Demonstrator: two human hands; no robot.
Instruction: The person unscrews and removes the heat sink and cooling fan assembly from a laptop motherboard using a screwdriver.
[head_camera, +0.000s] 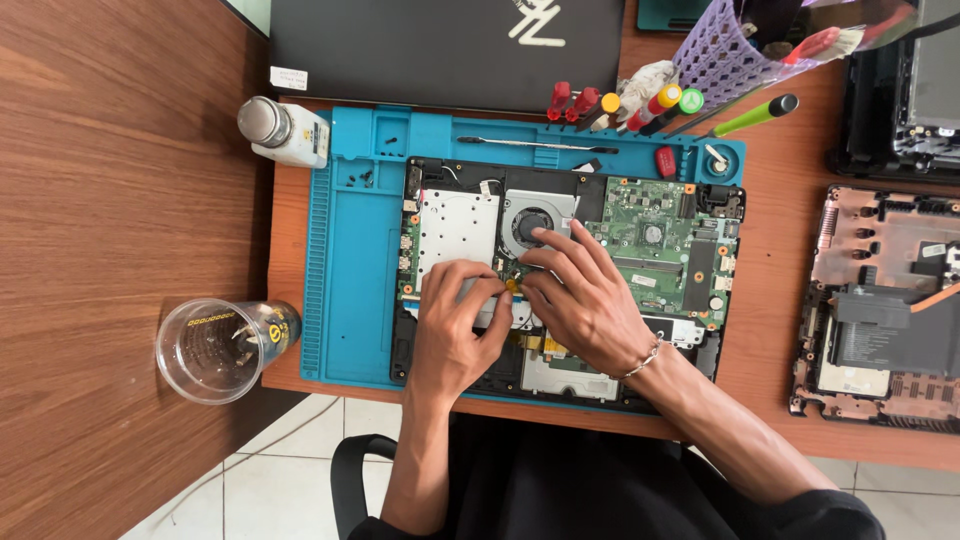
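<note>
Both hands work close together at the middle of an opened laptop, fingertips pinched in around a small yellow-tipped part just below the cooling fan. Left hand: fingers curled, thumb and forefinger drawn together at the part; whether they actually clamp it cannot be told. Right hand: fingers spread flat over the board, forefinger reaching onto the fan housing, thumb tucked beside the yellow part; a thin bracelet at the wrist.

Laptop lies bottom-up, cover off, on a blue repair mat; green circuit board right of the fan, silver drive plate left of it. Loose black screws sit in the mat's upper left trays. Metal pry tool lies along the mat's top groove.

Beyond the mat: white bottle on its side at upper left, clear plastic cup at the desk's left edge, screwdrivers with red, yellow and green handles near a purple mesh holder. Another stripped laptop shell rests well apart to the right
</note>
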